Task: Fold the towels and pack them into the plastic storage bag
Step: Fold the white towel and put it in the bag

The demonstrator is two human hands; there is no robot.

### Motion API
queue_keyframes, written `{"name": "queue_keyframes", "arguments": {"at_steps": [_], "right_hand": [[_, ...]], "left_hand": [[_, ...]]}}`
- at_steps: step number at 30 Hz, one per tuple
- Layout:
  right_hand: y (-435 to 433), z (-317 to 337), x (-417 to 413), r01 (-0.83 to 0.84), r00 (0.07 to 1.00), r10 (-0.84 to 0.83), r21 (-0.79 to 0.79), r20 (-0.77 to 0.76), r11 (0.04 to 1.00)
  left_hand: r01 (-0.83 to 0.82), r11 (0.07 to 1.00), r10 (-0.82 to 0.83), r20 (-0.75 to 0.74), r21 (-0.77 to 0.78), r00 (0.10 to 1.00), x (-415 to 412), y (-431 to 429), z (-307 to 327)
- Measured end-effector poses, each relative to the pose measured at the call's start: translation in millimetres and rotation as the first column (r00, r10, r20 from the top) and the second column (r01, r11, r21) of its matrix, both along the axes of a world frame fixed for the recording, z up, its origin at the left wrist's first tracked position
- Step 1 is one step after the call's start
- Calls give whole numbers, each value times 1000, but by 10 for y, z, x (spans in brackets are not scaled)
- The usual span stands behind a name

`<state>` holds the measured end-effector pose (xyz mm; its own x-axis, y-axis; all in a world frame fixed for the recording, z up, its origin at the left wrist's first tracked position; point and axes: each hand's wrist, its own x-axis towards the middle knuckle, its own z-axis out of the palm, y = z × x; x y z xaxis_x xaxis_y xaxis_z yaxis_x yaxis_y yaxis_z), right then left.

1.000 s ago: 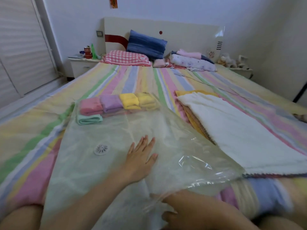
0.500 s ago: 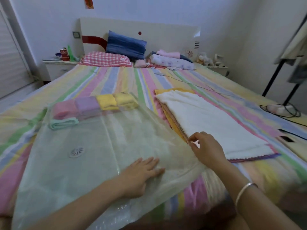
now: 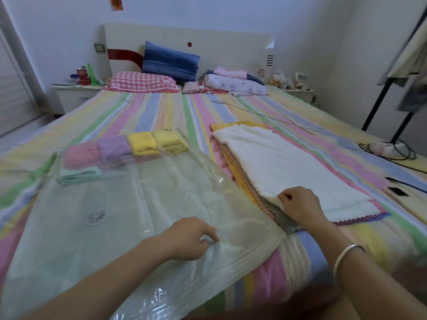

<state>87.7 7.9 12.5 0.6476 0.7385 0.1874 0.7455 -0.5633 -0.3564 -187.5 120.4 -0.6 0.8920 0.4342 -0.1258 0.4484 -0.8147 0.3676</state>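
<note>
The near corner of the white towel (image 3: pixel 288 167) is now pinched in the right hand (image 3: pixel 298 204), which half a second earlier was only laid against the edge of the stack of unfolded towels (image 3: pixel 235 167). The left hand (image 3: pixel 187 239), flat then, is now curled on the film of the plastic storage bag (image 3: pixel 138 204). The bag is spread on the striped bed (image 3: pixel 161 112), just left of the stack, with folded towels (image 3: pixel 124 146) packed at its far end. The next towel appears about to be taken up for folding.

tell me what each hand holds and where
Right hand pinches the white towel by its near left corner; left hand seems to pinch the storage bag near its front.
</note>
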Motion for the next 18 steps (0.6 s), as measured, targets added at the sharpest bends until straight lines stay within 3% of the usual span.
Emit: {"name": "queue_keyframes", "arguments": {"at_steps": [5, 9, 15, 18], "right_hand": [[23, 94, -5, -11, 994, 11, -1, -111, 1000], [-43, 94, -30, -12, 1000, 12, -72, -8, 997], [-60, 32, -62, -82, 993, 68, -148, -94, 986], [-83, -9, -28, -42, 993, 30, -103, -115, 994]], "left_hand": [[-16, 999, 17, 4, -43, 1000, 15, 62, -18], [-20, 998, 21, 18, -67, 1000, -14, 61, -54], [-20, 997, 21, 17, -70, 1000, -13, 59, -45], [-26, 998, 27, 13, -52, 1000, 5, 59, -27]]}}
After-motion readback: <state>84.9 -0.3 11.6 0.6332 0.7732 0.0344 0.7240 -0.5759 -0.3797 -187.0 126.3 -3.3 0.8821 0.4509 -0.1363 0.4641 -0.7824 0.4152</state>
